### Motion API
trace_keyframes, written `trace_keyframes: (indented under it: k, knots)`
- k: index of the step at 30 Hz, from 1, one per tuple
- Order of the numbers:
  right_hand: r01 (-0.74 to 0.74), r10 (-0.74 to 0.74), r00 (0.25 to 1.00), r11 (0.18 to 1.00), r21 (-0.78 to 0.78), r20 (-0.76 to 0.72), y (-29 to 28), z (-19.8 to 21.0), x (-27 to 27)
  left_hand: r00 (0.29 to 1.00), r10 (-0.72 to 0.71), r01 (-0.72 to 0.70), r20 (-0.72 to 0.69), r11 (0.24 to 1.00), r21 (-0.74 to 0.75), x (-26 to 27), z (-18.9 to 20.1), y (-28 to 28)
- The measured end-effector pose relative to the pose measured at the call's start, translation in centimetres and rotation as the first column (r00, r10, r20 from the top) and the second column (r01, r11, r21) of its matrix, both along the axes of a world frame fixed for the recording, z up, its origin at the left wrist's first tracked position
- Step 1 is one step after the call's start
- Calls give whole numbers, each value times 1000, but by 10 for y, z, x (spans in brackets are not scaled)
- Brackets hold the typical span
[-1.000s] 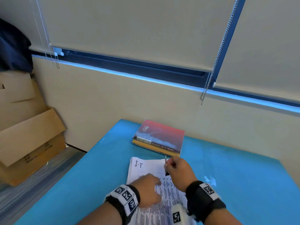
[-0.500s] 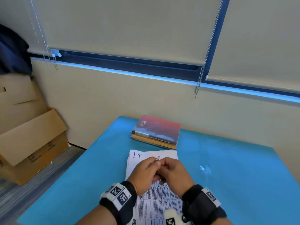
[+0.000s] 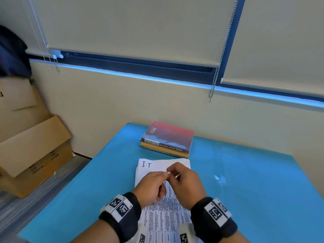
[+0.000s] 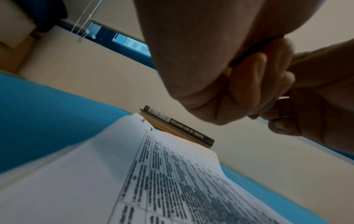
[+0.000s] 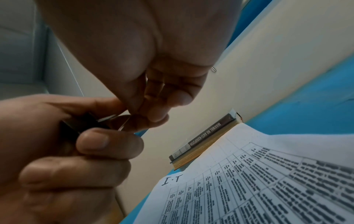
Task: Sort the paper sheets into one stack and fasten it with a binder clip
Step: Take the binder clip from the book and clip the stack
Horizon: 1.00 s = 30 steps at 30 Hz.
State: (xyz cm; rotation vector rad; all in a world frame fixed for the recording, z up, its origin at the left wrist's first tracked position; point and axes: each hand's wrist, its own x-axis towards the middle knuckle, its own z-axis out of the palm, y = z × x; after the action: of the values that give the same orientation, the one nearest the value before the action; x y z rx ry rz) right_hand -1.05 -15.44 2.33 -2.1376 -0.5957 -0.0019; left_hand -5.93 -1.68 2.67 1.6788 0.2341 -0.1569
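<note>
A stack of printed paper sheets (image 3: 158,218) marked "I·T" lies flat on the blue table (image 3: 254,193), seen from low down in both wrist views (image 4: 118,178) (image 5: 268,174). Both hands hover just above its far end, meeting at a small binder clip (image 3: 168,172). My left hand (image 3: 164,175) grips the clip's black body (image 5: 80,122). My right hand (image 3: 171,173) pinches one of its wire handles (image 5: 122,125) between thumb and fingers. The clip is clear of the paper; most of it is hidden by fingers.
A pile of books with a red cover (image 3: 168,138) lies just beyond the sheets, near the wall. Cardboard boxes (image 3: 33,148) stand on the floor left of the table. Blind cords (image 3: 214,81) hang at the window behind.
My left hand lifted off the sheets and joined the right hand at the clip. Both hands now hold it slightly higher above the paper's far end.
</note>
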Motion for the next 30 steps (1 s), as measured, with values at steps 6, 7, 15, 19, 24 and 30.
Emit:
trace_keyframes:
  k: [6,7,15,19,24,30]
  knots:
    - [4,-1,998,999,-39,65,-1,-2,3,997,53,-57,-49,995,-79,0,-4,3]
    - [-3,5,998,999,-33,69,-2,-3,3,997,56,-61,-58,995,-85,1,-5,5]
    - [-219,259,960,932,-290,109,-4,-7,-8,970,224,-235,-98,964,-125,12,-2,9]
    - [-173,247,948,929,-328,199,4,-10,-19,954,294,-300,-61,916,-266,14,-1,5]
    - [-24,24,994,1000,6,-107,4,-17,-9,943,333,-302,-17,834,-462,9,-2,5]
    - [62,-3,943,984,166,-332,4,-20,-2,933,356,-322,46,887,-332,9,-10,3]
